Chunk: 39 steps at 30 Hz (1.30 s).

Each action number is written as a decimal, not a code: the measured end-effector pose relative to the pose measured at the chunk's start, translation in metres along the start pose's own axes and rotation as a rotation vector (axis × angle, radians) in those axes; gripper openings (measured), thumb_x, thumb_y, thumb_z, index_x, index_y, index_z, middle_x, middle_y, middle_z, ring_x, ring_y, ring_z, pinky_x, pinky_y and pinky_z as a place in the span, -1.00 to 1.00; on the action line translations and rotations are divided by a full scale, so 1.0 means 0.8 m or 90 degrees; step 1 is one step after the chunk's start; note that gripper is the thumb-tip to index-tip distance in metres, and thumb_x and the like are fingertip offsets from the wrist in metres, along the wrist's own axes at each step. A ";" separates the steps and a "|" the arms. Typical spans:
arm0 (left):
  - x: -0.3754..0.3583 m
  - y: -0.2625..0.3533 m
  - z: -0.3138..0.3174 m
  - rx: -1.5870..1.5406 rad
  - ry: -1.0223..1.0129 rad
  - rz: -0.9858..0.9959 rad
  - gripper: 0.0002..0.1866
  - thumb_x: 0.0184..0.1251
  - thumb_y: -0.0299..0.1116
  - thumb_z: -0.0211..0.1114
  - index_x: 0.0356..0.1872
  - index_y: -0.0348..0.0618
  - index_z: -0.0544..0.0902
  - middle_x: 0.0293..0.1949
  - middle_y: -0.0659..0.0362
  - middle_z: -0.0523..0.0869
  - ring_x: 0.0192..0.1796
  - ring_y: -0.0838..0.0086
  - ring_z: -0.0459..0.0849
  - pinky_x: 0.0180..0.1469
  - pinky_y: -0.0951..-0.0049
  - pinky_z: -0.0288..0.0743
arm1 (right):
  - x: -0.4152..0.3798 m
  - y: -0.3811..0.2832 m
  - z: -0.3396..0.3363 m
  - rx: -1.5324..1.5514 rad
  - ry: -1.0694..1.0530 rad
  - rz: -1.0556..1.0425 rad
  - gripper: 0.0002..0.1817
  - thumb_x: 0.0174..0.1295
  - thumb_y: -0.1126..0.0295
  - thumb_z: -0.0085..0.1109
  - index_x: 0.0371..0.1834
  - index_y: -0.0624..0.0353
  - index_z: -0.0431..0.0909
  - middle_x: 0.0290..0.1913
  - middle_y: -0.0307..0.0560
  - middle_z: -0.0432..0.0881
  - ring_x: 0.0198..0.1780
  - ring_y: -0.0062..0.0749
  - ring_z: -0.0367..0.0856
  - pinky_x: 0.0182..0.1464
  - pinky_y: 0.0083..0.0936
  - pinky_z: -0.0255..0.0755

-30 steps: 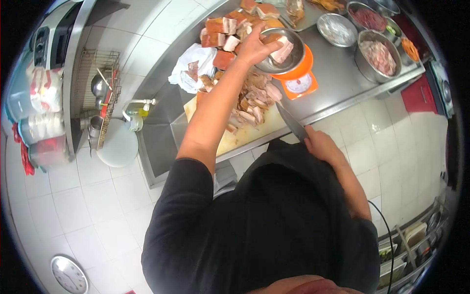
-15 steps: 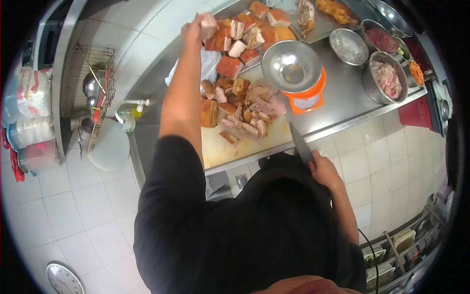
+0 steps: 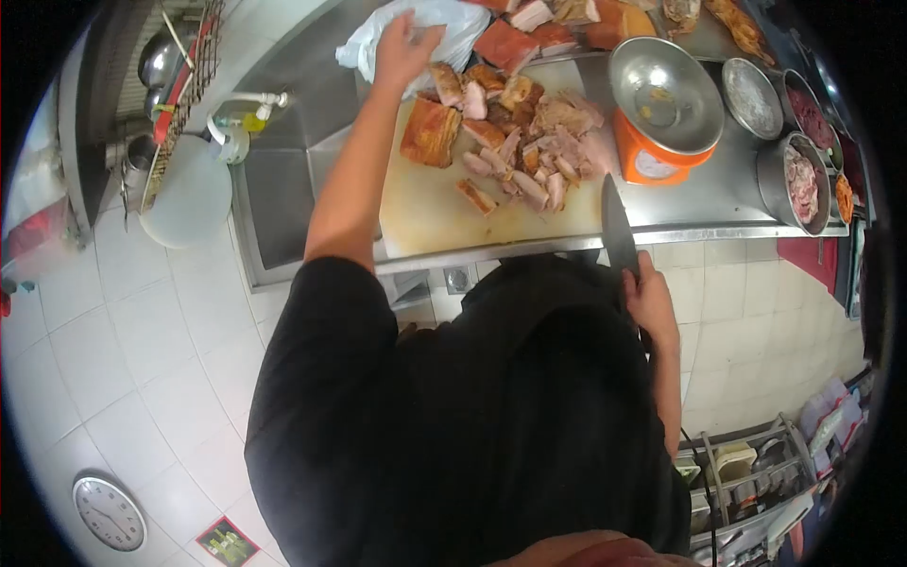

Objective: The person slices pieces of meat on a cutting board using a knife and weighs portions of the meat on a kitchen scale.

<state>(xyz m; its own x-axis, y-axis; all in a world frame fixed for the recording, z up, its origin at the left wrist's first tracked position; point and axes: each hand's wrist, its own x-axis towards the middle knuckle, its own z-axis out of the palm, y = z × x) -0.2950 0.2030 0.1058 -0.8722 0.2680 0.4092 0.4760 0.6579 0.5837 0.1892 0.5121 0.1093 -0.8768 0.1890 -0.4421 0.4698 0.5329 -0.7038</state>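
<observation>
My left hand (image 3: 404, 52) is over a crumpled white plastic bag (image 3: 453, 28), fingers apart and nothing visible in them. My right hand (image 3: 650, 295) grips a kitchen knife (image 3: 618, 222) by its handle, near the front edge of the counter. The blade points away from me, its tip by the right side of the white cutting board (image 3: 439, 213). Chopped roast pork (image 3: 543, 156) lies heaped on the board. To its left sits a larger brown-skinned pork chunk (image 3: 431, 134). Farther back are more blocks of roast pork (image 3: 507, 44).
An orange scale (image 3: 652, 163) with a steel bowl (image 3: 667, 94) on top stands right of the board. Farther right are a steel bowl (image 3: 753, 98) and a pot of raw meat (image 3: 803, 184). A sink (image 3: 274, 203) lies to the left.
My left hand has let go of the pork piece it held and come back toward the bag. The view has shifted; my right hand still holds the knife.
</observation>
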 end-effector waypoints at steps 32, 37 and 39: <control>-0.416 0.015 -0.101 -0.076 -0.135 0.011 -0.28 0.15 -0.16 0.54 0.35 -0.17 0.55 0.36 -0.16 0.47 0.35 -0.10 0.50 0.41 -0.01 0.41 | 0.171 -0.178 0.154 0.037 -0.311 0.080 -0.39 0.43 0.44 0.16 0.57 0.03 0.35 -0.57 -0.36 0.46 -0.63 -0.66 0.36 -0.60 -0.60 0.25; -0.409 0.025 -0.057 -0.136 -0.183 -0.015 -0.32 0.20 -0.24 0.51 0.38 -0.14 0.54 0.28 -0.15 0.52 0.30 -0.07 0.54 0.37 0.07 0.47 | 0.203 -0.200 0.131 0.046 -0.388 0.069 -0.46 0.42 0.44 0.19 0.48 0.01 0.45 -0.49 -0.39 0.49 -0.60 -0.67 0.39 -0.62 -0.64 0.23; -0.402 0.026 -0.055 -0.161 -0.200 -0.056 -0.32 0.22 -0.26 0.49 0.39 -0.13 0.53 0.24 -0.14 0.55 0.24 -0.02 0.59 0.32 0.12 0.52 | 0.206 -0.171 0.128 -0.046 -0.389 0.022 -0.50 0.42 0.42 0.20 0.43 0.03 0.46 -0.50 -0.35 0.49 -0.59 -0.62 0.42 -0.62 -0.59 0.26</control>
<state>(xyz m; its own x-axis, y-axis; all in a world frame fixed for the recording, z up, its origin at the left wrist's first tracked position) 0.0004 0.0995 0.0177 -0.8841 0.4462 0.1389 0.3766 0.5043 0.7771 -0.0089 0.3864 0.0757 -0.6335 -0.2880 -0.7181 0.4703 0.5937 -0.6530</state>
